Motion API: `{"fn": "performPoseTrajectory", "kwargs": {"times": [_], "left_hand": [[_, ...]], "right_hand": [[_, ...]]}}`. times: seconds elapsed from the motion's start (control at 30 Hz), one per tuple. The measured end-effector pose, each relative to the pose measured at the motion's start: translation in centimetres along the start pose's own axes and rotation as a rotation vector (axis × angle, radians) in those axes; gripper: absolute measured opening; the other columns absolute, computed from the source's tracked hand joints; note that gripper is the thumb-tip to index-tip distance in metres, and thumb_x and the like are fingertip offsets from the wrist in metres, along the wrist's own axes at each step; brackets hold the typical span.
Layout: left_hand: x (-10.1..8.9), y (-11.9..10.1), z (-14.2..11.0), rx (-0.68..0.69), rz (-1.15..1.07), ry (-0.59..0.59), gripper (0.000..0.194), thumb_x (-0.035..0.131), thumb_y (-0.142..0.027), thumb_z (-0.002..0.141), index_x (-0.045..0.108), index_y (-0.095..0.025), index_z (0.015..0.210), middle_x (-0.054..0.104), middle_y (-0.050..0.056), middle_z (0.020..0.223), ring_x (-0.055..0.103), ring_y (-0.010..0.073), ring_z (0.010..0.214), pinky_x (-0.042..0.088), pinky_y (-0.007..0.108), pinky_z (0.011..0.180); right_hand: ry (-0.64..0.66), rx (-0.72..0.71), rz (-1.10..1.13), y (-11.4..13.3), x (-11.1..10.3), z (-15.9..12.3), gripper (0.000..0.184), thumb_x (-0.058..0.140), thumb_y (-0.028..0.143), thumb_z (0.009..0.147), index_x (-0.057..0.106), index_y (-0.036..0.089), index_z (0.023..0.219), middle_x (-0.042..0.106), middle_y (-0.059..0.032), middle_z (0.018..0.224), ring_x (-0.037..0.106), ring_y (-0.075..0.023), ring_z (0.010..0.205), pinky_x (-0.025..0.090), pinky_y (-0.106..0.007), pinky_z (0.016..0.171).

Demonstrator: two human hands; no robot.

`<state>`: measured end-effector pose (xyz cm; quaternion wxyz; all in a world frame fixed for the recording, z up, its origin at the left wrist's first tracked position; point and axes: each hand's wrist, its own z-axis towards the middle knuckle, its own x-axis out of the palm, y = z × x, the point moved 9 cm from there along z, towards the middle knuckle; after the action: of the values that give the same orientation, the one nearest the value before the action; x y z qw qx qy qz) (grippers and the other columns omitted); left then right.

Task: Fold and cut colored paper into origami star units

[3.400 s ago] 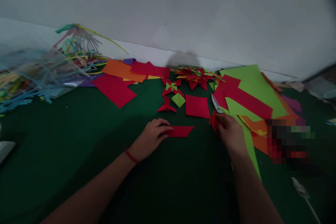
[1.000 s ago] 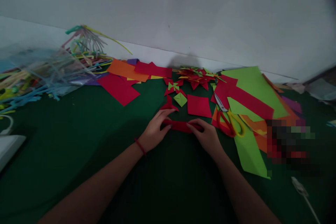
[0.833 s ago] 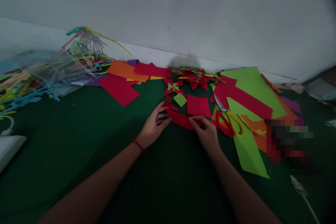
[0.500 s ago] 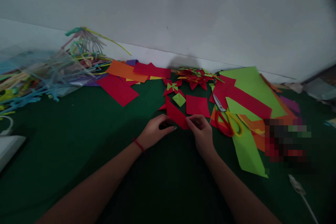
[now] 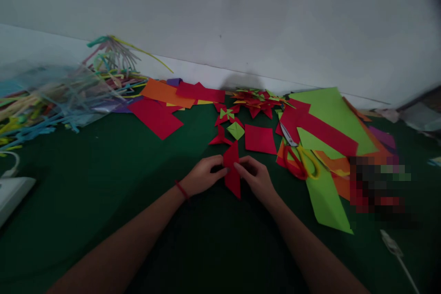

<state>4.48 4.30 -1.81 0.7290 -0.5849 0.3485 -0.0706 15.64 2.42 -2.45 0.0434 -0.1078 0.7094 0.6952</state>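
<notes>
Between my two hands is a folded piece of red paper (image 5: 233, 172), turned so its long side runs toward me. My left hand (image 5: 206, 173) pinches its left edge, thumb in front. From the right, my right hand (image 5: 257, 175) pinches the other edge. Just beyond lie a red folded paper piece (image 5: 220, 137), a small green folded square (image 5: 235, 130) and a red piece with a green pinwheel-like centre (image 5: 227, 114). A flat red paper square (image 5: 260, 139) rests beyond my right hand.
Scissors (image 5: 300, 161) with red and yellow handles lie on green paper (image 5: 327, 200) at right. Behind stands a layered red and green paper flower (image 5: 257, 101). Pipe cleaners (image 5: 51, 105) heap at left, near a white box-like device (image 5: 14, 197). A white cable (image 5: 392, 245) lies at lower right.
The red paper has been turned from a slanting position to nearly upright and brought closer to me. My left hand, earlier beside it with fingers apart, now grips it too.
</notes>
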Motion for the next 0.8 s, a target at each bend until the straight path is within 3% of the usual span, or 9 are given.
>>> {"fn": "performPoseTrajectory", "kwargs": {"times": [0.13, 0.23, 0.37, 0.43, 0.67, 0.8], "left_hand": [[-0.4, 0.7, -0.1, -0.083, 0.008, -0.064, 0.020, 0.044, -0.031, 0.085, 0.056, -0.017, 0.078, 0.059, 0.000, 0.077, 0.054, 0.0135, 0.073, 0.045, 0.026, 0.067], [-0.9, 1.3, -0.3, -0.129, -0.101, -0.138, 0.018, 0.049, -0.034, 0.082, 0.054, -0.018, 0.089, 0.060, 0.001, 0.084, 0.057, 0.0148, 0.077, 0.046, 0.027, 0.068], [-0.3, 1.2, -0.4, -0.098, -0.182, -0.097, 0.052, 0.065, -0.028, 0.071, 0.043, -0.022, 0.118, 0.059, 0.003, 0.098, 0.059, 0.0167, 0.085, 0.048, 0.030, 0.073], [-0.2, 1.2, -0.4, -0.094, -0.177, -0.077, 0.059, 0.065, -0.024, 0.070, 0.039, -0.024, 0.123, 0.058, 0.004, 0.100, 0.059, 0.0172, 0.086, 0.048, 0.031, 0.074], [-1.3, 1.2, -0.3, -0.054, -0.171, -0.135, 0.047, 0.057, -0.015, 0.074, 0.046, -0.023, 0.119, 0.055, 0.005, 0.118, 0.053, 0.0190, 0.105, 0.043, 0.034, 0.088], [-1.4, 1.0, -0.4, -0.080, -0.122, -0.123, 0.035, 0.055, -0.021, 0.077, 0.053, -0.020, 0.112, 0.060, 0.004, 0.109, 0.057, 0.0184, 0.097, 0.045, 0.031, 0.084]], "right_hand": [[0.029, 0.026, 0.098, -0.3, 0.3, 0.1, 0.021, 0.055, 0.039, 0.078, 0.056, 0.019, 0.084, 0.058, 0.0020, 0.064, 0.055, -0.0119, 0.055, 0.044, -0.024, 0.054], [0.067, 0.029, 0.147, -0.2, 0.6, 0.1, 0.021, 0.052, 0.039, 0.080, 0.054, 0.019, 0.089, 0.061, 0.0012, 0.066, 0.058, -0.0126, 0.058, 0.043, -0.024, 0.055], [0.030, 0.022, 0.157, -0.2, 0.3, 0.1, 0.022, 0.051, 0.038, 0.081, 0.055, 0.020, 0.094, 0.061, 0.0013, 0.069, 0.055, -0.0110, 0.053, 0.042, -0.023, 0.050], [0.026, 0.010, 0.146, -0.1, 0.2, 0.1, 0.020, 0.051, 0.036, 0.082, 0.057, 0.021, 0.093, 0.061, 0.0012, 0.071, 0.054, -0.0107, 0.055, 0.041, -0.022, 0.050], [0.055, -0.029, 0.063, 0.4, 0.1, 0.1, 0.026, 0.045, 0.034, 0.086, 0.065, 0.019, 0.080, 0.062, -0.0001, 0.068, 0.052, -0.0122, 0.059, 0.040, -0.023, 0.055], [0.085, -0.024, 0.021, 0.3, 0.3, -0.1, 0.027, 0.045, 0.035, 0.086, 0.067, 0.019, 0.081, 0.064, -0.0013, 0.071, 0.054, -0.0135, 0.063, 0.041, -0.024, 0.058]]}}
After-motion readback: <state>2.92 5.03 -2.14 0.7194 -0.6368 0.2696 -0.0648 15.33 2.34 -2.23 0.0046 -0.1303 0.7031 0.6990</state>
